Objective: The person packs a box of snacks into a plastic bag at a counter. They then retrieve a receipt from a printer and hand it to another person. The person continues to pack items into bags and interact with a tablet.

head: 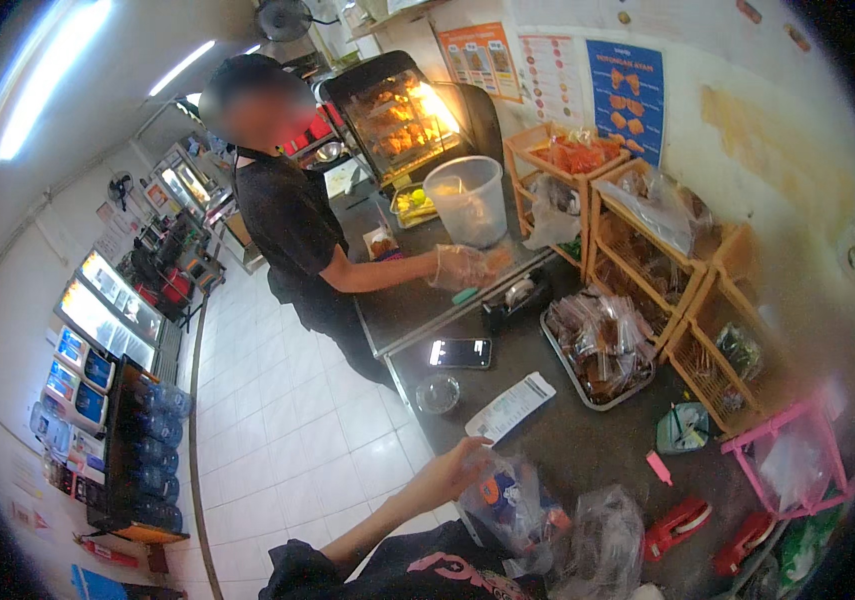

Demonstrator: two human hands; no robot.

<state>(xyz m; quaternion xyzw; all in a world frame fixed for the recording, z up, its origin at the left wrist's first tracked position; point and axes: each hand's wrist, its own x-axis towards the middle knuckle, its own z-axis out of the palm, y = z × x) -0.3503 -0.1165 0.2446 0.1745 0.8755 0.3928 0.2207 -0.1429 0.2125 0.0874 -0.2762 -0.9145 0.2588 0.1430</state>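
Note:
My left hand [466, 466] reaches in from the lower left, its fingers bent at the upper edge of a clear plastic bag [510, 499]. Through the bag show packs with orange and blue print. My fingertips lie close by the lower end of a printed paper slip [511, 409]; whether they touch it I cannot tell. My right hand is out of view. Beside the filled bag lies another crumpled clear plastic bag [601, 540]. Further along the counter [465, 420] are a small clear round tub [438, 394] and a phone [460, 353] with its screen lit.
A co-worker in black [285, 217] stands across, a gloved hand [461, 268] near a translucent bucket [466, 202]. A metal tray [600, 405] holds bagged sauce packets. Wooden racks [645, 262], a tape dispenser [516, 296], a pink basket [787, 457] and red staplers [677, 527] line the right.

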